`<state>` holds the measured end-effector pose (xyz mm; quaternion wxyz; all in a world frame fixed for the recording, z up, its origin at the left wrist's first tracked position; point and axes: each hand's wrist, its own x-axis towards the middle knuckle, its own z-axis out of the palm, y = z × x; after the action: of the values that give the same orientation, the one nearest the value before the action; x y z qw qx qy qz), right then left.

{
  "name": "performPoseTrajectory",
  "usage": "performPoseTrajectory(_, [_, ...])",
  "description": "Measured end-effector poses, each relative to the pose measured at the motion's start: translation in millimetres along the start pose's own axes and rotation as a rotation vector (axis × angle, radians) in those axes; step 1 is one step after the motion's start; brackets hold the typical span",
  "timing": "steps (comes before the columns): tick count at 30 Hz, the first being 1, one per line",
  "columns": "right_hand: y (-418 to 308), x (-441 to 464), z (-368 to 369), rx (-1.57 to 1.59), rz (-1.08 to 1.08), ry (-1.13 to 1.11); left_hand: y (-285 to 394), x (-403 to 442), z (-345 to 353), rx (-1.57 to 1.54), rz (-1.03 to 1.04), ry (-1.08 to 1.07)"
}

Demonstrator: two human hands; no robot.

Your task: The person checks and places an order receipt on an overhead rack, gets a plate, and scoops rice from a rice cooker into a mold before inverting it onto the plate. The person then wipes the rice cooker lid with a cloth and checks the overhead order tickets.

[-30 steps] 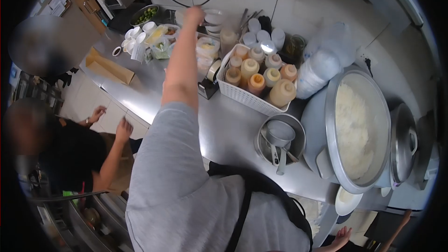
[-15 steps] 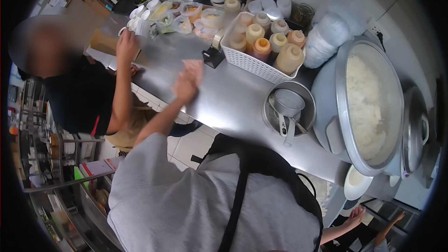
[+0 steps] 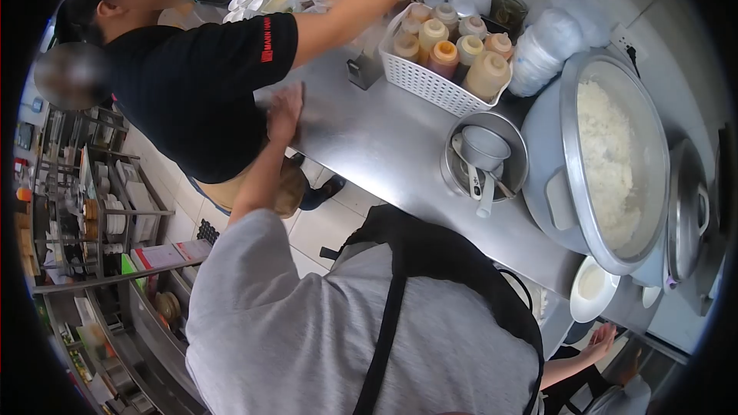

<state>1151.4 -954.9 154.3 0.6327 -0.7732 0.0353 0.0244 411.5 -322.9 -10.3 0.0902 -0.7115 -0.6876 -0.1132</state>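
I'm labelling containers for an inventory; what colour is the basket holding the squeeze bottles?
The basket is white; it shows best in the head view.

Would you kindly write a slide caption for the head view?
Left hand near the steel counter, a co-worker reaching across it, a white basket of squeeze bottles and a pot of rice alongside.

The steel counter (image 3: pixel 338 123) is smooth and shiny, its top level and its bare stretch catching white glare. A shallow white dish (image 3: pixel 604 300), rounded, with a paler yellowish middle, sits face up at the counter's near edge. A small, dark, blocky holder (image 3: pixel 364 74) stands on the counter, in from that edge, slightly blurred.
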Motion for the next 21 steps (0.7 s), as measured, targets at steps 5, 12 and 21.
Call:
performPoseTrajectory(5, [3.0, 14.3, -14.8, 0.05, 0.045, -0.065, 61.9, 97.7, 19.3, 0.098, -0.035, -0.119])
performPoseTrajectory(12, [-9.8, 19.1, -40.5, 0.066, -0.016, -0.054, 116.6, 63.1, 3.9, -0.148, 0.433, 0.168])
performPoseTrajectory(21, [-70.7, -7.9, -42.9, 0.091, -0.226, 0.112, 204.3, -76.6, -78.7, -0.639, 0.4, -0.13])
